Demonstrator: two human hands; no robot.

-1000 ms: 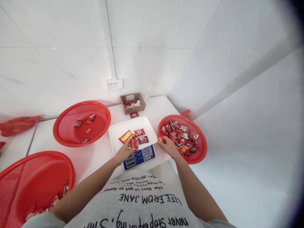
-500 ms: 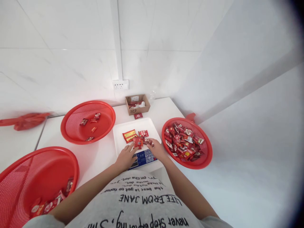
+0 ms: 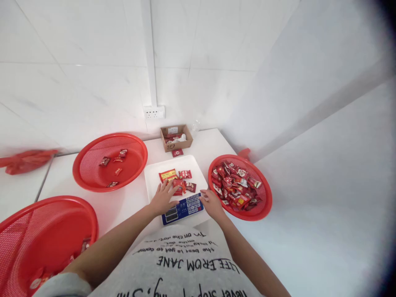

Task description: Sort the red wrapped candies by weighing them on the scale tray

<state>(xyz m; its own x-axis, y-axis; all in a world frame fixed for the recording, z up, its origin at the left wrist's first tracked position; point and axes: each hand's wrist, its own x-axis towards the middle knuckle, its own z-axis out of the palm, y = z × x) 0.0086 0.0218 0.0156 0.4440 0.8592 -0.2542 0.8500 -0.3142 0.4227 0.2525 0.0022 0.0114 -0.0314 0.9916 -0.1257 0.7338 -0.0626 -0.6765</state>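
A digital scale with a white pan (image 3: 153, 170) and a blue keypad panel (image 3: 182, 209) stands before me. On the pan lie a yellow-and-red packet (image 3: 167, 175), a red-and-white packet (image 3: 185, 174), a red packet (image 3: 178, 187) and a dark red packet (image 3: 191, 187). My left hand (image 3: 163, 198) is over the pan's front left, fingers spread, fingertips at the yellow-and-red and red packets; whether it presses on them I cannot tell. By the right end of the keypad is my right hand (image 3: 212, 204), fingers apart and nothing in them.
A red basket (image 3: 268, 202) heaped with small packets stands right of the scale. Two more red baskets, one at the back left (image 3: 79, 181) and one at the front left (image 3: 93, 218), hold several packets. Behind the scale are a cardboard box (image 3: 181, 145) and a single packet (image 3: 177, 153).
My right hand has let go of the dark red packet and drawn back to the right and down. The left hand has spread its fingers and shifted left.
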